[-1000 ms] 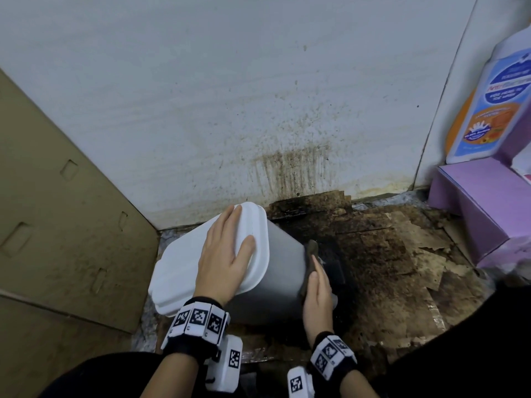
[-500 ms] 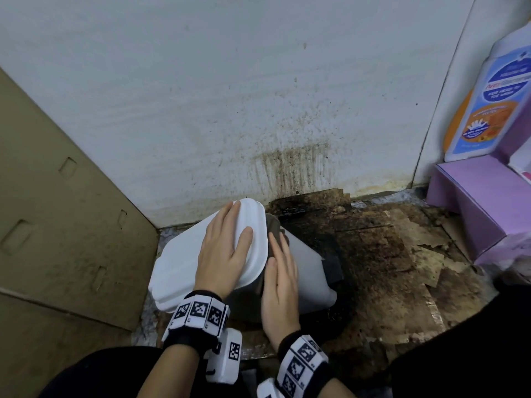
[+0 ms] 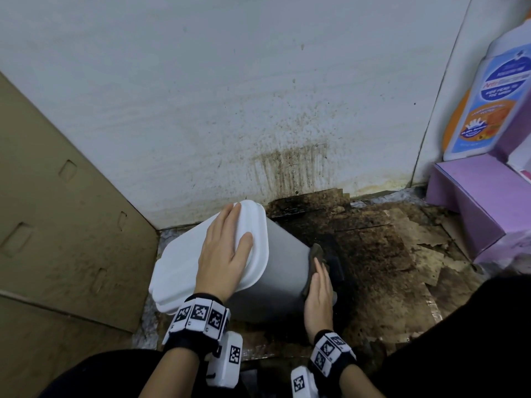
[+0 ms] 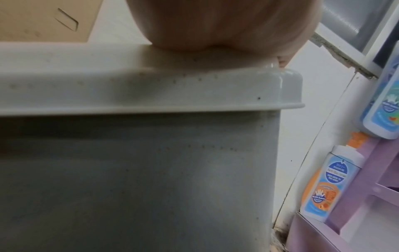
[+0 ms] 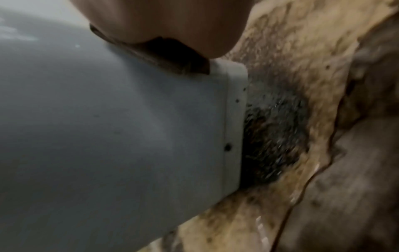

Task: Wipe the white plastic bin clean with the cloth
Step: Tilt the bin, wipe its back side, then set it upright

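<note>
The white plastic bin [image 3: 275, 274] leans tilted on the dirty floor, its lid [image 3: 184, 262] towards the cardboard at the left. My left hand [image 3: 227, 248] lies flat on the lid with straight fingers; the left wrist view shows the palm [image 4: 215, 25] resting on the lid edge above the bin wall [image 4: 151, 179]. My right hand [image 3: 319, 291] presses a dark brown cloth [image 3: 316, 249] flat against the bin's right side near its base. In the right wrist view the cloth [image 5: 172, 58] is squeezed between the palm [image 5: 172, 22] and the bin [image 5: 108, 127].
A stained white wall [image 3: 258, 110] stands right behind the bin. A cardboard sheet [image 3: 57, 225] leans at the left. Soiled, torn cardboard [image 3: 388, 254] covers the floor. A purple shelf [image 3: 474, 202] with a soap bottle [image 3: 488, 96] stands at the right.
My right hand slid the cloth from the bin's side near the lid down to the side near the base. The left hand stayed on the lid.
</note>
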Demonstrator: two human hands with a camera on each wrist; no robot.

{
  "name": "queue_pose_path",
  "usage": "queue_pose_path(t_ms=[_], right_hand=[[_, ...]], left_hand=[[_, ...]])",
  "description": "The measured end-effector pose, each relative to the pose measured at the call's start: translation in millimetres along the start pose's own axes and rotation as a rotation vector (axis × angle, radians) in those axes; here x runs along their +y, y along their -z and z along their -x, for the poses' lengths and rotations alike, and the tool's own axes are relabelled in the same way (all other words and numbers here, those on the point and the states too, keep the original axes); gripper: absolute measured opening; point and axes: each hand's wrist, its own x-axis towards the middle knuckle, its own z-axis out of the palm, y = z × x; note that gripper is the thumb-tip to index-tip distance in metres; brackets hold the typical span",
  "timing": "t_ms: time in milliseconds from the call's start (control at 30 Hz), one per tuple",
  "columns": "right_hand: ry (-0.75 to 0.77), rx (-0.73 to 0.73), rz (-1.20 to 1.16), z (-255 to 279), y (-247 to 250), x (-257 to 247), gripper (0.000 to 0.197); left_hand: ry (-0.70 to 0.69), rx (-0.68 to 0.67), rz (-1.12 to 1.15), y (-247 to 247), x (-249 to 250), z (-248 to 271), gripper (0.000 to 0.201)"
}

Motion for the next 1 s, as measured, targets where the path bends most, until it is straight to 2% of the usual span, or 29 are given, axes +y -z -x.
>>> queue_pose_path(t_ms=[100, 300, 433, 500, 633, 700, 900, 1000], right_hand=[[0.034, 0.006, -0.059, 9, -17, -24, 0.038], [0.341, -0.087, -0.059, 43, -43, -96, 0.045], [0.440, -0.146, 0.072, 32, -30, -77, 0.046], [0.387, -0.142, 0.085, 18, -21, -50, 0.044], [0.118, -0.076, 0.008, 0, 3, -8, 0.039], [0.043, -0.049, 0.013, -3, 7, 0, 0.038], [0.033, 0.016, -0.063, 2, -14, -29, 0.037], [0.131, -0.013, -0.113, 16, -26, -71, 0.038]], left_hand=[[0.000, 0.011, -0.009, 0, 1, -1, 0.072], [-0.006, 0.018, -0.011, -2, 2, -3, 0.071], [0.000, 0.012, 0.009, -1, 0, -2, 0.072], [0.000, 0.007, 0.014, 0, -1, -2, 0.072], [0.000, 0.014, 0.014, 0, 1, -1, 0.071], [-0.007, 0.010, 0.008, -2, 4, 0, 0.071], [-0.016, 0.001, -0.054, -8, 12, 1, 0.071], [-0.023, -0.007, -0.065, -13, 17, 0, 0.070]])
